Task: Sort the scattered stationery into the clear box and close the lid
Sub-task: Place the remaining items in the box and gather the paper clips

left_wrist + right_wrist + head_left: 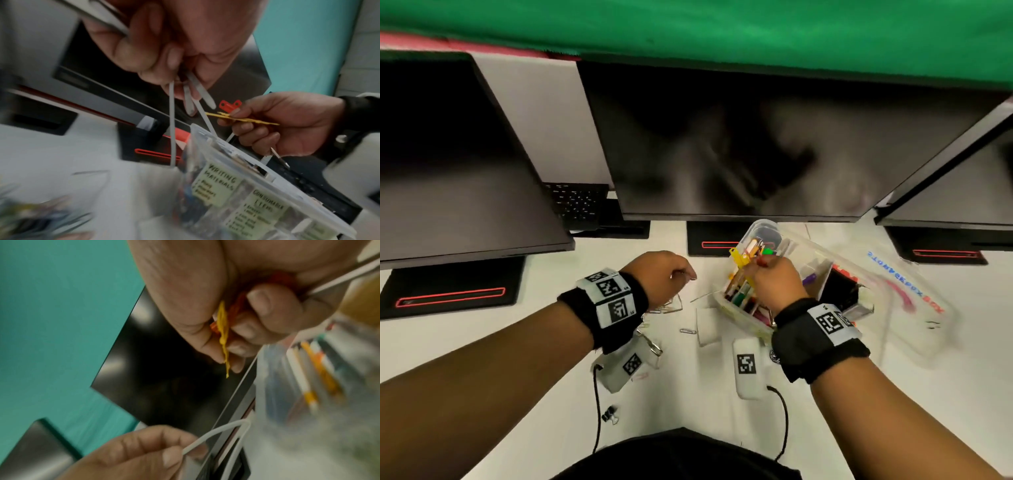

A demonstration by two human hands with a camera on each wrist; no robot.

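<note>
Evidently clips [242, 119] (yellow, red) in right hand [287, 123].

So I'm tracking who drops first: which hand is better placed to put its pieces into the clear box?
Probably the right hand: it pinches yellow and red clips directly over the clear box. The left hand holds its clips beside it.

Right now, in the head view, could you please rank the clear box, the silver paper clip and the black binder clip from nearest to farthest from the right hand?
1. Clear box, directly beneath the right hand.
2. Silver paper clip, on the table to its left.
3. Black binder clip, far lower left.
</note>
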